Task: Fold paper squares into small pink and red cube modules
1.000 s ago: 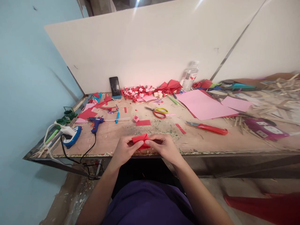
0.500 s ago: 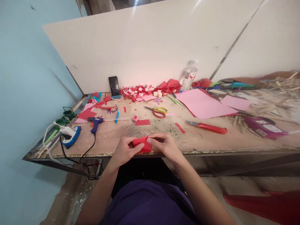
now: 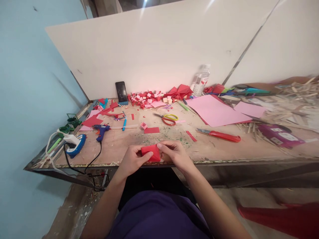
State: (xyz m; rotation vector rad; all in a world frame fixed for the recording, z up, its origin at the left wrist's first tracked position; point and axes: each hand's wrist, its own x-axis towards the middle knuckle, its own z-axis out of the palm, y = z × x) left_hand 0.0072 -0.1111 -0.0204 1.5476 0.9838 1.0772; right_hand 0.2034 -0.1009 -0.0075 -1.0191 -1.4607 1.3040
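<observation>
A folded piece of red paper (image 3: 154, 153) is between my two hands, just above the front edge of the table. My left hand (image 3: 133, 160) grips its left side, thumb lying across the front face and fingers behind. With thumb and forefinger, my right hand (image 3: 174, 153) pinches the paper's upper right corner. The fingers behind the paper are hidden. Just beyond my hands lie a flat red paper strip (image 3: 151, 130) and a small pink open paper box (image 3: 144, 125).
Scissors (image 3: 166, 118), a red utility knife (image 3: 221, 135) and a blue glue gun (image 3: 101, 131) lie around. A phone (image 3: 121, 92) stands at the back beside a heap of small paper cubes (image 3: 147, 98). Pink sheets (image 3: 216, 109), a bottle (image 3: 201, 80) and a power strip (image 3: 76, 146) are also there.
My right thumb has shifted slightly up at the paper's corner, and the paper's front face now looks flatter. My left hand keeps its grip almost unmoved.
</observation>
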